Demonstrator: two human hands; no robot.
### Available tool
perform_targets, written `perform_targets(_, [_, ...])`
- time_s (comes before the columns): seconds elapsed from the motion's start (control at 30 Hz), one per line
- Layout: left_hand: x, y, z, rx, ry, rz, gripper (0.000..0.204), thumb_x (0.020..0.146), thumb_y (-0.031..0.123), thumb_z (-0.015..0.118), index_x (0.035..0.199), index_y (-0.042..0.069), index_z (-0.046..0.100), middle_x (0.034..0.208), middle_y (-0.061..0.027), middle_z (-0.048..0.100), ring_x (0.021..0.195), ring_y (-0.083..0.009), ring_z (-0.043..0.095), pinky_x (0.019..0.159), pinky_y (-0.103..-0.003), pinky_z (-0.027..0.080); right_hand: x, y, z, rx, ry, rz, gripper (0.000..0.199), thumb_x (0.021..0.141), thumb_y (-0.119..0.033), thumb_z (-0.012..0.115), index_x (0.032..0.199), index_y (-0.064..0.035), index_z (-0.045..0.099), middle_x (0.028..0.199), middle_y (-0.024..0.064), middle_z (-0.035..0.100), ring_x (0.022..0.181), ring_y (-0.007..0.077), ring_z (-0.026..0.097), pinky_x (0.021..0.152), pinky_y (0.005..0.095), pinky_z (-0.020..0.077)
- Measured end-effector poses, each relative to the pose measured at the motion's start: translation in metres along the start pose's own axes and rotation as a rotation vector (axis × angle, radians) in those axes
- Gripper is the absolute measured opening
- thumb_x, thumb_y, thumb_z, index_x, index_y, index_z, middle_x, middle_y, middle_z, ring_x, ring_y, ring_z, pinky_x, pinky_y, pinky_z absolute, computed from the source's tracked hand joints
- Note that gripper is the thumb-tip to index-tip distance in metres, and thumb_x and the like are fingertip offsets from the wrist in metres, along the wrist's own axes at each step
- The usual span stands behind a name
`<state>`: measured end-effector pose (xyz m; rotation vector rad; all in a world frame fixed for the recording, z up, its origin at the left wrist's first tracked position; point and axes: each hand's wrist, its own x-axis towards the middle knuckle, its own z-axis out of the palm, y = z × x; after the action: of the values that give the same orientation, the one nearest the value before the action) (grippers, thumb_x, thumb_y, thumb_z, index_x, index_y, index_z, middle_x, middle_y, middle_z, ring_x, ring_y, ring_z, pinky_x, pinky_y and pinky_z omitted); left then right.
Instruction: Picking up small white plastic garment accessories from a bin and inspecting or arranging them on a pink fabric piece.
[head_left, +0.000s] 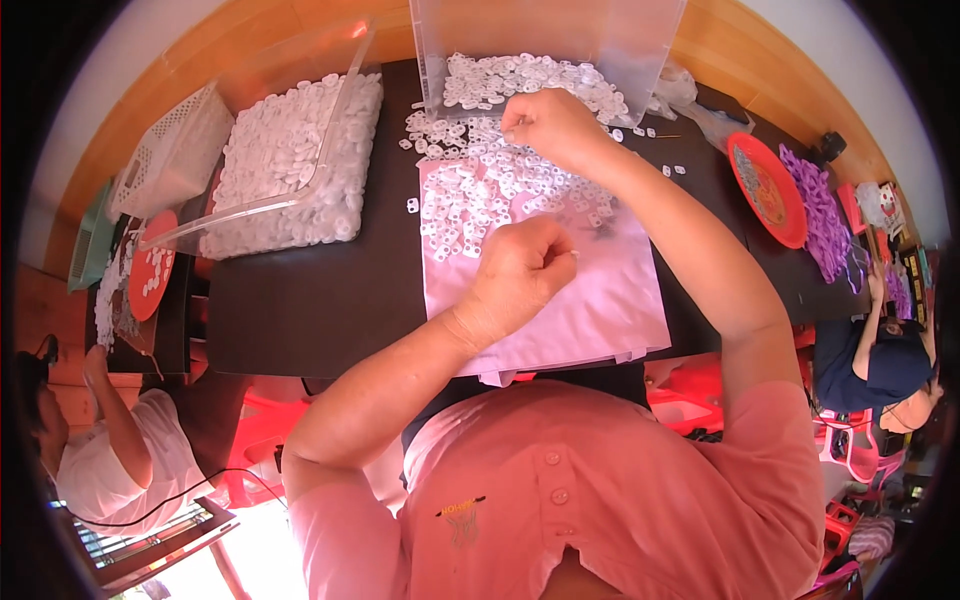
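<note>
Small white plastic pieces with dark holes lie scattered over a pink cloth on the dark table. Above the near part of this cloth is my left hand, its fingers curled together in a pinch. A tiny pale spot shows at its fingertips, too small to name. My right hand reaches farther out, over the loose pieces before a clear plastic bin lying on its side. Its fingers are closed too, and what they hold, if anything, is hidden. More white pieces spill from that bin.
At the left stand a clear bin heaped with white pieces and a white basket. A red tray and purple strands lie at the right. People sit at the left and far right.
</note>
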<state>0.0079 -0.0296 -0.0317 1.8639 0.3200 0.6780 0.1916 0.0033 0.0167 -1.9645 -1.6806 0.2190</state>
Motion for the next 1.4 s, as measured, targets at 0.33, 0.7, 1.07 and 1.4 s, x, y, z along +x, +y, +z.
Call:
perform_targets(0.33, [0.002,0.005,0.002,0.049,-0.039,0.036,0.009,0.080,0.004,0.065,0.079,-0.002,0.058,0.065,-0.0034,0.054,0.059,-0.0089,0.045,0.053,-0.027,0.040,0.006,-0.021,0.024,-0.237,-0.127,-0.351,0.009,0.074,-0.015,0.065,0.080,-0.0100,0.068,0.079,0.0074,0.067,0.076,0.0289,0.064,0.066,0.0410,0.0497])
perform_targets(0.7, [0.001,0.004,0.000,0.087,-0.038,0.059,0.010,0.078,0.004,0.065,0.078,-0.002,0.057,0.066,-0.0074,0.057,0.059,-0.0136,0.052,0.057,-0.031,0.045,0.011,-0.033,0.029,-0.290,-0.223,-0.323,0.008,0.071,-0.014,0.068,0.074,-0.0078,0.065,0.082,0.0065,0.065,0.079,0.0305,0.063,0.068,0.0431,0.0475])
perform_targets(1.07, [0.009,0.025,-0.021,-0.557,0.326,-0.346,0.005,0.079,0.004,0.061,0.080,-0.001,0.061,0.067,-0.0035,0.059,0.056,-0.0099,0.053,0.052,-0.022,0.041,-0.020,-0.010,-0.005,0.598,-0.034,-0.055,0.011,0.078,-0.007,0.072,0.085,-0.0005,0.066,0.070,0.0003,0.062,0.063,0.0079,0.058,0.057,0.0223,0.0453])
perform_targets(1.4, [0.022,0.016,-0.046,-0.979,0.484,-0.309,0.011,0.090,0.011,0.051,0.096,0.001,0.052,0.091,-0.0133,0.062,0.085,-0.0223,0.059,0.074,-0.036,0.048,-0.074,-0.049,0.013,0.354,0.074,-0.527,0.010,0.075,-0.001,0.061,0.084,-0.0047,0.062,0.078,0.0108,0.066,0.070,0.0315,0.065,0.062,0.0391,0.0507])
